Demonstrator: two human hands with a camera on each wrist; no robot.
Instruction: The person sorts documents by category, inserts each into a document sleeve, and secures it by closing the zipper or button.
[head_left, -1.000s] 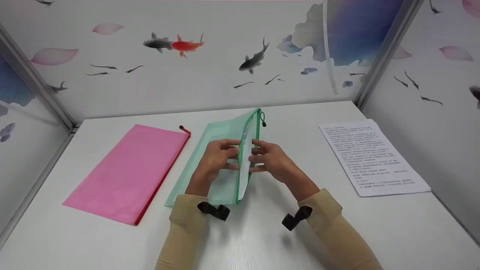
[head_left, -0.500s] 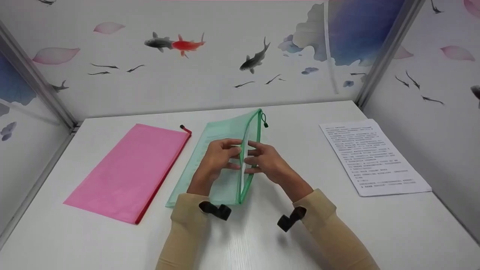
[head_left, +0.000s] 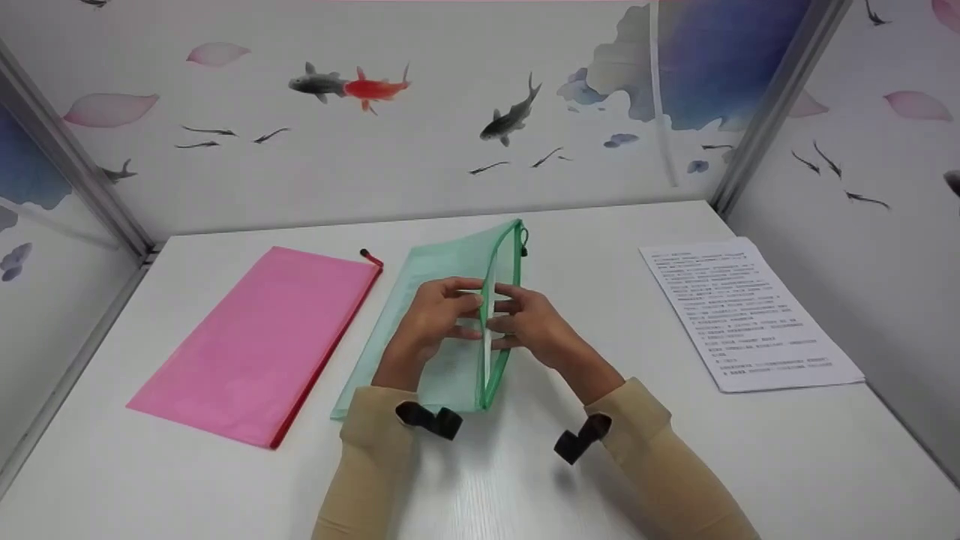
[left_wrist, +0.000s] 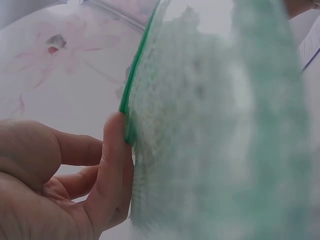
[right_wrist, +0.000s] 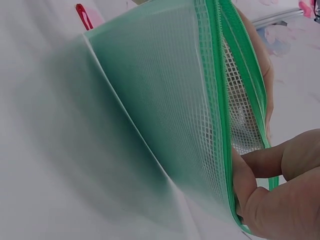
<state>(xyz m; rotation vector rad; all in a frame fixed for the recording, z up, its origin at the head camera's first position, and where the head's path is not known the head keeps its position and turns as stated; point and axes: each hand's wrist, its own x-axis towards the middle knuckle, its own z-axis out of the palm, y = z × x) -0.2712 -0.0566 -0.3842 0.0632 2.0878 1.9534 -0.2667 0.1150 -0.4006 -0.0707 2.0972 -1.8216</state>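
A green mesh zipper pouch (head_left: 450, 259) stands tilted on its side in the middle of the table, its zippered mouth parted toward the right. My left hand (head_left: 435, 319) holds the left edge of the mouth, thumb and fingers at the green zipper band (left_wrist: 131, 85). Opposite it, my right hand (head_left: 544, 326) grips the other edge, with fingers reaching into the opening; the right wrist view shows them at the zipper band (right_wrist: 225, 125). The white edge of some paper (head_left: 490, 300) shows inside the mouth. The fingertips inside are partly hidden.
A pink zipper pouch (head_left: 255, 345) with a red zipper lies flat on the left of the table (head_left: 585, 480). A stack of printed sheets (head_left: 739, 315) lies at the right. Patterned panels (head_left: 420, 180) enclose the back and sides.
My right hand has shifted slightly left. The paper that stood in the mouth of the green pouch has sunk deeper, leaving a narrow white strip. My left hand stays in place.
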